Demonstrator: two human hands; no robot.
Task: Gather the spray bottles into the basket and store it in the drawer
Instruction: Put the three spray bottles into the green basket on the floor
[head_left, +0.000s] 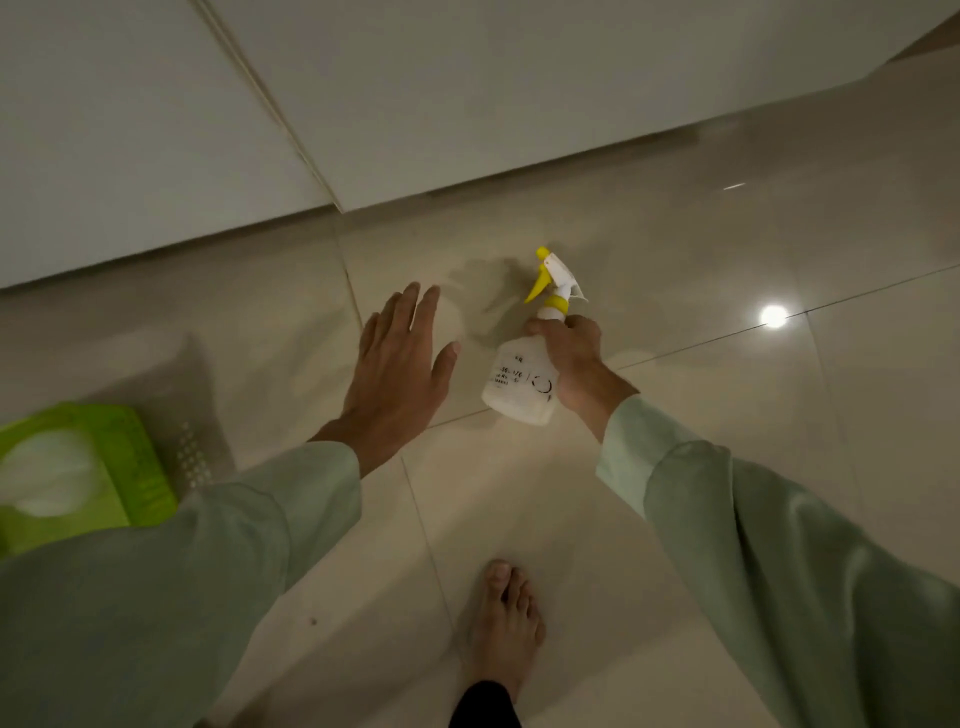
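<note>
A white translucent spray bottle (519, 382) with a yellow trigger and nozzle is held above the tiled floor, its head pointing away from me. My right hand (574, 358) grips it around the neck and shoulder. My left hand (397, 364) hovers flat beside it, fingers spread, holding nothing. At the left edge a green perforated basket (140, 467) rests on the floor, partly hidden by my left sleeve; something pale and blurred lies inside it.
White cabinet or drawer fronts (415, 104) run across the top, with a vertical seam between two panels. Glossy beige floor tiles (727, 260) fill the middle and right, with a lamp's reflection on them. My bare foot (506, 623) stands at the bottom centre.
</note>
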